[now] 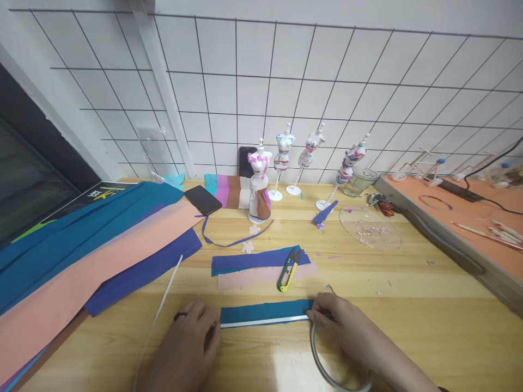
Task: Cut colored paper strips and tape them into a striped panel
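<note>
A narrow teal strip (265, 311), of fabric or crepe paper, lies flat in front of me. Thin white tape (265, 322) runs along its lower edge. My left hand (190, 340) is closed at the strip's left end, its fingertips partly hidden. At the other end, the fingers of my right hand (337, 316) pinch together on the tape. A pale ring, apparently the tape roll (318, 362), hangs below that hand, partly covered by it. Beyond the strip, green-and-yellow thread snips (288, 269) rest on purple (253, 262) and pink strips (245, 280).
Long teal, peach and purple sheets (122, 239) spread over the left side near a phone (203, 200). Several small mannequins (259, 169) stand at the back. A clear dish of beads (370, 228) sits right, beside an orange surface (469, 201). A white strip (163, 299) lies left.
</note>
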Demonstrator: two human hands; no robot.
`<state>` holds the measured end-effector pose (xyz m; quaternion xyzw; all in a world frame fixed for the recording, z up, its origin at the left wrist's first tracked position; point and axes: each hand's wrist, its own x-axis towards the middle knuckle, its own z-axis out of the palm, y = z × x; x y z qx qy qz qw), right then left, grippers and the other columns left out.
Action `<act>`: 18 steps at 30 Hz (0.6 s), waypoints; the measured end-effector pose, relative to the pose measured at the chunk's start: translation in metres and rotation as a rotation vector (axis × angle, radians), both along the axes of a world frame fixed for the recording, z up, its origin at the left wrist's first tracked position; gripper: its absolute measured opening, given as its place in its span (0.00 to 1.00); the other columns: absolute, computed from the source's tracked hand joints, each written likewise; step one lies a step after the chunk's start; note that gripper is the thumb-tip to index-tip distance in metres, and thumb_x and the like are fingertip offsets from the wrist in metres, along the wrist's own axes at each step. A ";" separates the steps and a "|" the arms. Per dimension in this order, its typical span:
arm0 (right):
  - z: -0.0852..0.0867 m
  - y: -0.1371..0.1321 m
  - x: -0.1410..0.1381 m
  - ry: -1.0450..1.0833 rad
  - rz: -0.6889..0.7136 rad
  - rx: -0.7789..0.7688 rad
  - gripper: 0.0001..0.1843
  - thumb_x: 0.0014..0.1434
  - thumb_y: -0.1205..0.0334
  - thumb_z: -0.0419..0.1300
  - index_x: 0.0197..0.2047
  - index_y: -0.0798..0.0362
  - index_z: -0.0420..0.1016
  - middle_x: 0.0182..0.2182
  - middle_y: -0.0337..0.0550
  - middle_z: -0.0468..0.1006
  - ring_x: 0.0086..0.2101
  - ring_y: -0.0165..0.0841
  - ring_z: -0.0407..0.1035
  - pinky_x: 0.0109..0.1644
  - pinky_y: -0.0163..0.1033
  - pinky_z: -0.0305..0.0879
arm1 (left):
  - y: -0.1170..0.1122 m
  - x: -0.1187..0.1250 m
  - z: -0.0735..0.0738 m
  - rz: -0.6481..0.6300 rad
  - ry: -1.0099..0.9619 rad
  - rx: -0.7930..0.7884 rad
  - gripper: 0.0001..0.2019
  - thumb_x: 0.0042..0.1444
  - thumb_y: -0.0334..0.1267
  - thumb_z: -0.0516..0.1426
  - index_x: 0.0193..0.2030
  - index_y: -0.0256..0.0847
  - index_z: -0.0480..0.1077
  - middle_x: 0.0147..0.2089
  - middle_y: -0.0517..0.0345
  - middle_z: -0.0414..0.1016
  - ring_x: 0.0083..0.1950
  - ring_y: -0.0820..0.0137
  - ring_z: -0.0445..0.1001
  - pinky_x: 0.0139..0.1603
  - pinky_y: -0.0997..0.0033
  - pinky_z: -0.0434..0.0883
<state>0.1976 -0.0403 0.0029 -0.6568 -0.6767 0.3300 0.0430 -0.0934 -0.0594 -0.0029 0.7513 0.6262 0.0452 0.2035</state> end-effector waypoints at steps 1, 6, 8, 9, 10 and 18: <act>0.000 0.000 0.000 -0.002 -0.001 0.002 0.12 0.59 0.57 0.51 0.26 0.52 0.66 0.27 0.42 0.74 0.29 0.34 0.67 0.32 0.36 0.57 | 0.000 0.000 0.000 -0.003 0.013 -0.005 0.12 0.58 0.29 0.44 0.28 0.40 0.65 0.35 0.53 0.68 0.40 0.62 0.66 0.42 0.59 0.63; -0.001 0.001 0.002 0.020 0.012 0.005 0.12 0.59 0.57 0.51 0.27 0.51 0.68 0.27 0.41 0.75 0.30 0.35 0.68 0.33 0.36 0.58 | 0.000 0.000 -0.001 -0.015 0.033 0.010 0.13 0.58 0.29 0.44 0.29 0.40 0.66 0.35 0.52 0.68 0.40 0.62 0.67 0.42 0.59 0.63; -0.002 0.001 0.003 0.026 0.011 0.013 0.11 0.58 0.57 0.52 0.27 0.51 0.68 0.27 0.41 0.75 0.30 0.35 0.68 0.33 0.36 0.58 | 0.000 0.000 -0.002 -0.015 0.031 0.025 0.13 0.58 0.29 0.44 0.29 0.40 0.66 0.35 0.53 0.68 0.40 0.62 0.67 0.42 0.60 0.63; -0.003 0.001 0.003 0.028 0.008 0.014 0.11 0.58 0.57 0.52 0.27 0.51 0.68 0.27 0.41 0.75 0.30 0.35 0.68 0.33 0.36 0.58 | 0.000 -0.001 -0.003 -0.016 0.034 0.025 0.12 0.58 0.29 0.44 0.29 0.41 0.66 0.35 0.53 0.68 0.40 0.62 0.67 0.42 0.60 0.63; -0.003 0.001 0.003 0.032 0.005 0.015 0.11 0.58 0.57 0.52 0.27 0.51 0.69 0.28 0.42 0.75 0.30 0.35 0.68 0.33 0.36 0.59 | 0.000 -0.001 -0.003 -0.019 0.039 0.021 0.12 0.58 0.29 0.44 0.29 0.41 0.66 0.35 0.53 0.68 0.40 0.62 0.67 0.41 0.60 0.63; 0.002 0.001 -0.001 0.003 0.006 0.006 0.12 0.59 0.57 0.51 0.27 0.51 0.68 0.28 0.43 0.75 0.30 0.36 0.68 0.33 0.37 0.58 | 0.001 0.001 -0.001 -0.030 0.069 0.010 0.13 0.58 0.29 0.44 0.29 0.40 0.66 0.35 0.52 0.69 0.40 0.62 0.67 0.41 0.60 0.63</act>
